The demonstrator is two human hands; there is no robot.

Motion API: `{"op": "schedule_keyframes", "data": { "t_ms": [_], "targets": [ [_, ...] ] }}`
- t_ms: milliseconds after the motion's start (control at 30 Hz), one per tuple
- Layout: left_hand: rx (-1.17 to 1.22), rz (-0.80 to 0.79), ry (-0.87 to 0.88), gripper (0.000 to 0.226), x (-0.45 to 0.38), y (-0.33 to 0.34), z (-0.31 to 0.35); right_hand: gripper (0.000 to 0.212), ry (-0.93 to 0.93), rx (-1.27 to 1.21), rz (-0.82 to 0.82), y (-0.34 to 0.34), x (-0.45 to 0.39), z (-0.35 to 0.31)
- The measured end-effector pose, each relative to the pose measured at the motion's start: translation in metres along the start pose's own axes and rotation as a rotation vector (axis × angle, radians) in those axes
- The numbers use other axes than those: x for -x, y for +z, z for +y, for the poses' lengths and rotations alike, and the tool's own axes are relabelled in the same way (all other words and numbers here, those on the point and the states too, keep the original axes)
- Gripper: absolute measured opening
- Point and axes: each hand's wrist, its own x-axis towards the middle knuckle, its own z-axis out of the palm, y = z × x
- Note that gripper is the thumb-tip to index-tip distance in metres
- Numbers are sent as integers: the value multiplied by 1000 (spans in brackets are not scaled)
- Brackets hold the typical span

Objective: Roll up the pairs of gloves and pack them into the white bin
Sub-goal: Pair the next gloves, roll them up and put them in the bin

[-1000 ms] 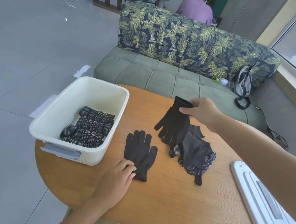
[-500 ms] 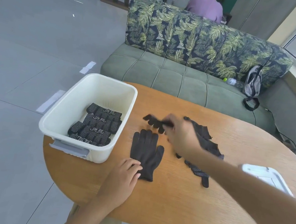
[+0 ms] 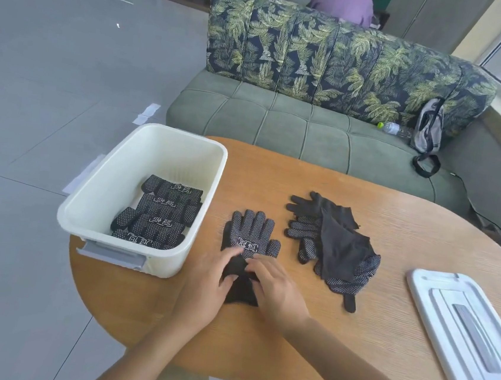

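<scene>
Beside the left hand [image 3: 207, 281] stood a white plastic bin [image 3: 137, 196]; both hands, right hand [image 3: 276, 288] included, gripped the black dotted glove pair [image 3: 248, 242], a loose black glove heap [image 3: 333, 245] right of them on the wooden surface [image 3: 392, 235].

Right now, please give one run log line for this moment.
step: rolling start | left hand, right hand: on stacked glove pair cuff | white bin: rolled pairs inside

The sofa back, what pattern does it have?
Green and yellow leaves on dark navy on the sofa back; the head view shows it.
</scene>
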Motion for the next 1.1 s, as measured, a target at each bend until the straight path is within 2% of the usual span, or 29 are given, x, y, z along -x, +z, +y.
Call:
{"op": "schedule_keyframes", "data": {
  "t_ms": [67, 100, 467, 833, 1100],
  "targets": [
    [-117, 65, 66, 34, -4, 3, -2, 38, 52, -3, -4, 0, 1, 3],
    [-147, 91, 76, 30, -4, 4, -2, 40, 73, -8, -7, 0, 2, 4],
    [-294, 152, 199, 38, 24, 6, -1, 40, 77, -50, -31, 5, 12, 12],
    [-206, 35, 175, 29, 27, -1, -3, 32, 33, 25, -21, 1, 21, 8],
    [-189, 61, 237, 24, 32, -5, -1, 19, -51, 14, 9, -2, 27, 5]
  ]
}}
